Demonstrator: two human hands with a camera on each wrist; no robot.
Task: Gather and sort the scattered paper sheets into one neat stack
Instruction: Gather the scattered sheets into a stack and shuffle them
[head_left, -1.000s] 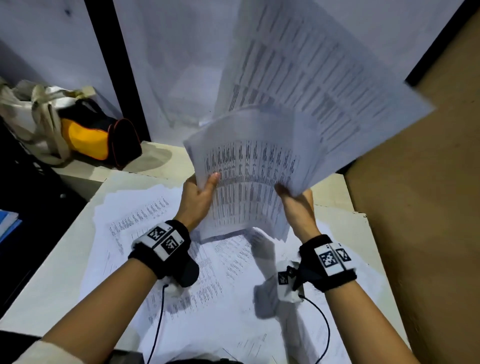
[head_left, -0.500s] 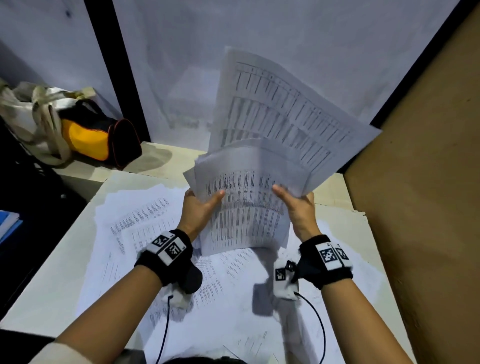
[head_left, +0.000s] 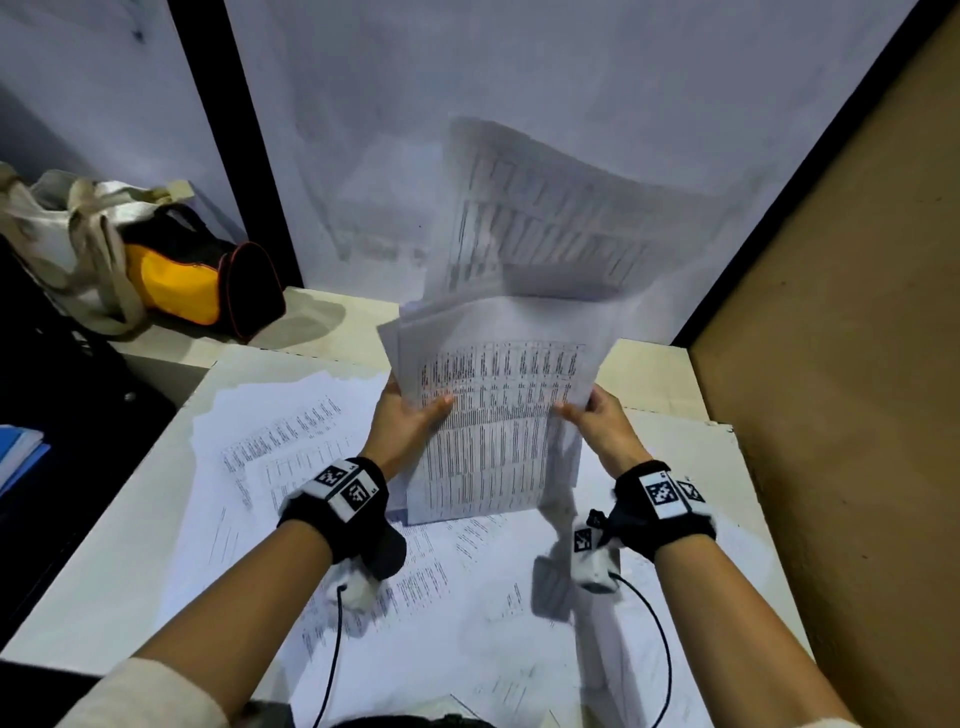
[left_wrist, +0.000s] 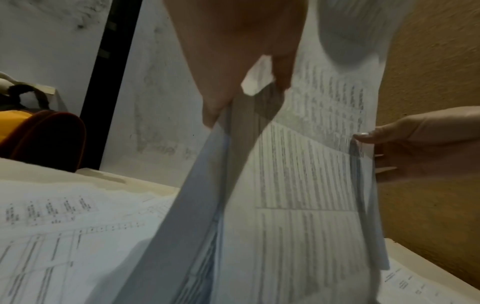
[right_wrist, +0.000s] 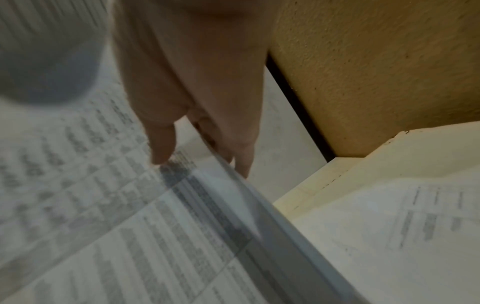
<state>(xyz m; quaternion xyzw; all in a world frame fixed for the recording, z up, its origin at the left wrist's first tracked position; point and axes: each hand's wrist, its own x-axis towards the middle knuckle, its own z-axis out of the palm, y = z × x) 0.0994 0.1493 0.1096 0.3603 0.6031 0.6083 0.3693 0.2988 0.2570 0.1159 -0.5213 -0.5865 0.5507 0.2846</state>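
A bundle of printed sheets (head_left: 493, 415) stands nearly upright above the table, its lower edge close to the sheets lying there. My left hand (head_left: 410, 415) grips its left edge, thumb on the front. My right hand (head_left: 597, 421) grips the right edge the same way. One larger sheet (head_left: 545, 228) flops up and back behind the bundle, blurred. In the left wrist view the bundle (left_wrist: 298, 195) fans out below my left hand (left_wrist: 233, 82), with the right hand (left_wrist: 415, 139) at its far edge. In the right wrist view my right hand (right_wrist: 197, 133) pinches the bundle's edge (right_wrist: 221, 195).
More printed sheets (head_left: 291, 457) lie scattered over the white table (head_left: 104, 571). A yellow and black bag (head_left: 182, 275) and a cloth tote (head_left: 67, 234) sit at the back left. A brown board (head_left: 841, 415) walls the right side; a white wall stands behind.
The bundle has come down and turned more upright toward the table. The big back sheet has dropped and folded in from the right. Both hands keep their hold.
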